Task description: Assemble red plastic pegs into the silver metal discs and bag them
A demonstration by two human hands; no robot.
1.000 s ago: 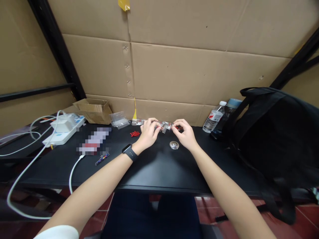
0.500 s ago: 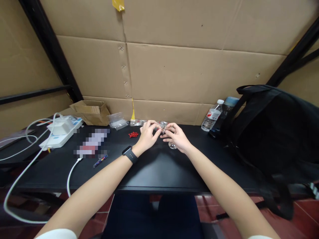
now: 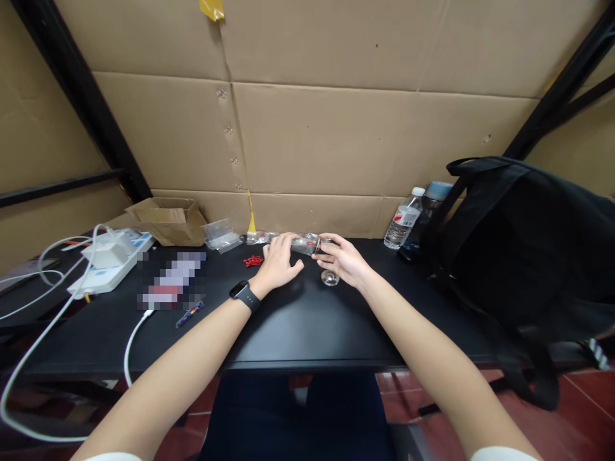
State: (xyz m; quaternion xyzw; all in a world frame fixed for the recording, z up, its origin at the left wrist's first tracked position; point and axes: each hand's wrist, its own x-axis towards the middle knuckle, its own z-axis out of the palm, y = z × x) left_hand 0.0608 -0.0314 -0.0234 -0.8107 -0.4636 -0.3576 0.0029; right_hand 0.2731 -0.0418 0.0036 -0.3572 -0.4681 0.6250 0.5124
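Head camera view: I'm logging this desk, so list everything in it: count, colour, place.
Table: 1, black, centre
Cardboard panels: several, brown, behind
Frame bars: several, black, sides
Tape: 2, yellow, on cardboard
Power strip: 1, white, left
Cables: several, white, left
Box: 1, brown, back left
Plastic bag: 1, clear, back left
Wrappers: several, clear, centre
Thin pieces: several, red, centre left
Blurred item: 1, pixelated, left
Patterned strip: 1, purplish, left
Round piece: 1, silvery, centre
Bottles: 2, clear, dark, back right
Backpack: 1, black, right
Floor tiles: several, red, below
Fabric: 1, dark blue, below
Watch: 1, black, left wrist
Sleeves: 2, white, bottom corners
Left hand: 1, bare, centre, open
Right hand: 1, bare, centre, pinching small item
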